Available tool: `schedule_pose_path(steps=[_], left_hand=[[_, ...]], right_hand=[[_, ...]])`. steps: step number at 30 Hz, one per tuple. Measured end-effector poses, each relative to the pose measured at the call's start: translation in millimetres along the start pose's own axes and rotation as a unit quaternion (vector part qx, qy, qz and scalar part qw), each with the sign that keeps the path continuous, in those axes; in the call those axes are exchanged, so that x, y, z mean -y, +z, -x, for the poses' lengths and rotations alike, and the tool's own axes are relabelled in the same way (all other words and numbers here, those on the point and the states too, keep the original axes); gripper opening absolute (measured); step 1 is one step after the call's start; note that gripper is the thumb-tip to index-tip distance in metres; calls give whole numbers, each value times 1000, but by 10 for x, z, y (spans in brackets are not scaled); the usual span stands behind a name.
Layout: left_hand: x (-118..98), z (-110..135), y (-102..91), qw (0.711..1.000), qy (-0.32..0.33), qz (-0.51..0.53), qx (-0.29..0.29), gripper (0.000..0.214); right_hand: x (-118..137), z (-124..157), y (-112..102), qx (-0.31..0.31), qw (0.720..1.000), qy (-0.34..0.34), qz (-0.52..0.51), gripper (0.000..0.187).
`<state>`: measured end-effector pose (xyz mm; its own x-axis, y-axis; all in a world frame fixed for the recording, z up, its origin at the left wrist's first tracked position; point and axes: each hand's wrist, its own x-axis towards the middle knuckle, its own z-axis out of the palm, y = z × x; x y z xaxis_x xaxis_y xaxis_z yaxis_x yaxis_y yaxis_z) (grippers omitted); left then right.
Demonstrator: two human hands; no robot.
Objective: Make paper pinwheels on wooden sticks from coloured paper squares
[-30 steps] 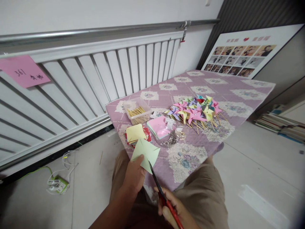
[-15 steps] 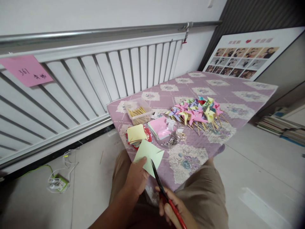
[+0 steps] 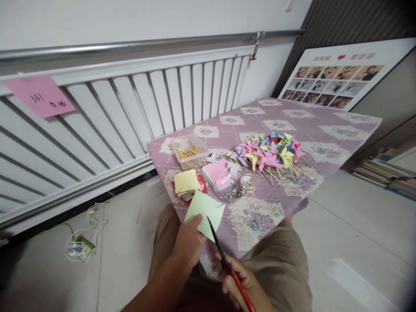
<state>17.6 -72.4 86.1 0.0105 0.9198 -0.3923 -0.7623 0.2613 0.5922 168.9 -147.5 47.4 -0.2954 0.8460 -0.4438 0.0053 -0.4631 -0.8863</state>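
Observation:
My left hand (image 3: 191, 240) pinches a light green paper square (image 3: 206, 210) by its near left edge, thumb on top. A slit shows near the sheet's right corner. My right hand (image 3: 238, 281) grips red-handled scissors (image 3: 218, 242), whose dark blades lie against the paper with the tip near its middle. Just beyond the sheet sits a stack of coloured paper squares (image 3: 186, 182), yellow on top and red below. Beside it are pink sheets (image 3: 217, 171) in a clear wrapper and a heap of small metal pins (image 3: 234, 193).
A plastic box of wooden sticks (image 3: 188, 154) stands near the radiator (image 3: 195, 86). Several finished paper pinwheels (image 3: 269, 151) lie piled on the flowered tablecloth (image 3: 250, 221). A small clear container (image 3: 248, 184) is by the pins. A green power strip (image 3: 84, 249) rests on the floor.
Both hands, the paper and the scissors hold nearly the same pose. The whole view has shifted slightly, and the scissor tip stays near the sheet's middle.

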Motion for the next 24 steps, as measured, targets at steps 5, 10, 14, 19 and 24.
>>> schedule_pose_path(steps=[5,10,14,19,24], left_hand=[[-6,4,29,1000,-5,5,-15,40],[-8,7,20,1000,-8,10,-5,30],[-9,-2,13,1000,-8,8,-5,27],[-10,7,25,1000,-6,10,-11,29],[-2,-5,21,1000,-2,14,-12,21]], right_hand=[[-3,-18,9,-10,1000,21,-6,79],[-19,-19,-13,-2,1000,20,3,80],[-19,-4,-6,-5,1000,18,7,76],[-19,-2,4,-15,1000,14,-2,70],[-58,-13,2,-4,1000,11,2,69]])
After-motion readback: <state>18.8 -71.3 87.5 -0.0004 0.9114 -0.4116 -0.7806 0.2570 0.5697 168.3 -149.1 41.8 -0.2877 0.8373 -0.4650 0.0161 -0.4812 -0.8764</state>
